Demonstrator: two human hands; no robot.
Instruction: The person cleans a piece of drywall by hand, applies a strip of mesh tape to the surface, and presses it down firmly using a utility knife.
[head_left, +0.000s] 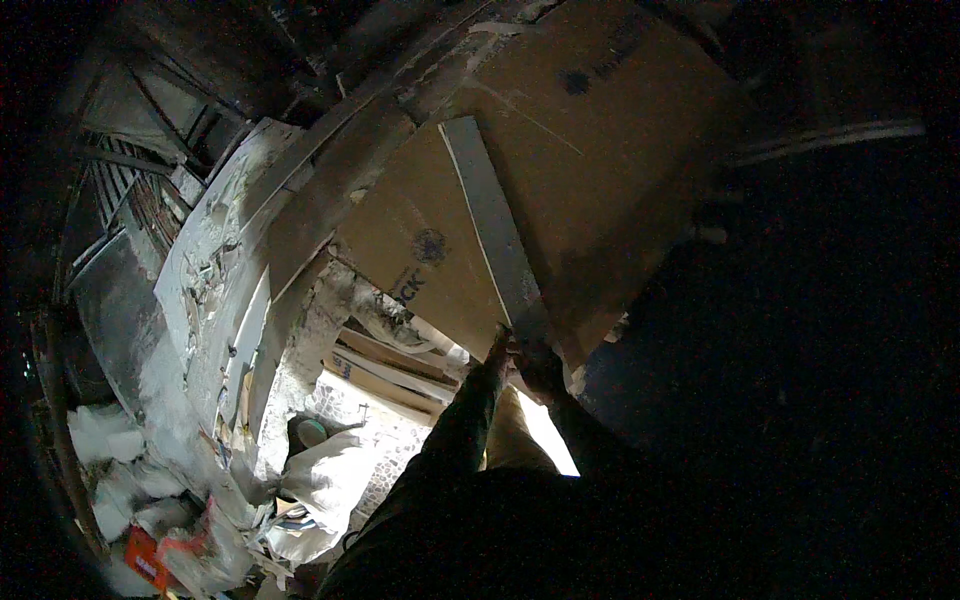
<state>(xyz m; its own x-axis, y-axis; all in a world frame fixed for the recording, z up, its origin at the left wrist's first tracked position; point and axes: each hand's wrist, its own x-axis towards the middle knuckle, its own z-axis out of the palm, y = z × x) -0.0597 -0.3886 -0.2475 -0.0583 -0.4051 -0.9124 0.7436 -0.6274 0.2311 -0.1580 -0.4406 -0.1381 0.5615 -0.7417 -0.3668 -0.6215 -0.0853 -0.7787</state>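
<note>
1. The long, flat, pale grey strip (490, 215) lies slanting over the big brown cardboard sheet (610, 170); whether it touches this sheet along its length, you cannot tell.
2. Your left hand (499, 348) has its grip closed at the strip's near end, on the left edge. Your right hand (541, 373) is just beside, at the same end; it is too dark to tell how far its grip is closed.
3. Around you, on the left: long brown and pale flat pieces (385, 385), a crumpled white sack (325, 480) and a dusty white panel (215, 225).
4. Cardboard surface shows on both sides of the strip; its far end stays inside the sheet's edges. Your right side is too dark to judge room.
</note>
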